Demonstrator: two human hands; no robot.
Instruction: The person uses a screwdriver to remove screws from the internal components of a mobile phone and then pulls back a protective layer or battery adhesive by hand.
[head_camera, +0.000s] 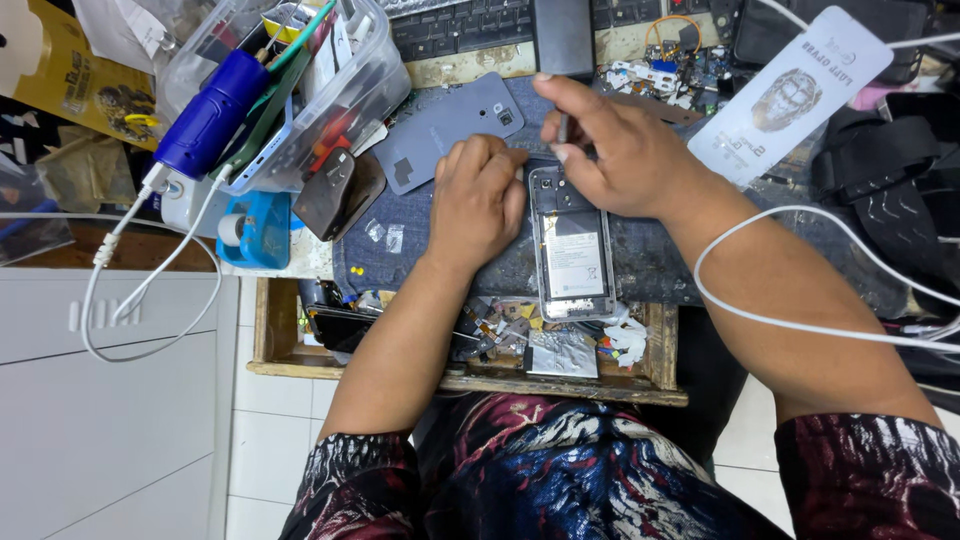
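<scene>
The left hand (478, 200) lay curled against the opened phone (572, 255), its glossy flat battery bare; the right hand (610, 150) pinched a thin tool (563, 128), tip hidden.

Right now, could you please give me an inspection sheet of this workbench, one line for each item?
Surface: dark work mat, partly covered, over an open wooden drawer.
Job's things: opened phone lying flat, its inside showing; grey back cover beside it.
Clutter: clear plastic bin of tools, blue cylinder, blue tape dispenser, small parts, keyboard.
Grippers: left hand presses beside the phone; right hand holds a thin tool at the phone's top.
Cables: white cable crosses the right forearm; another white cable hangs at left.
Surroundings: white cabinet, tiled floor.
</scene>
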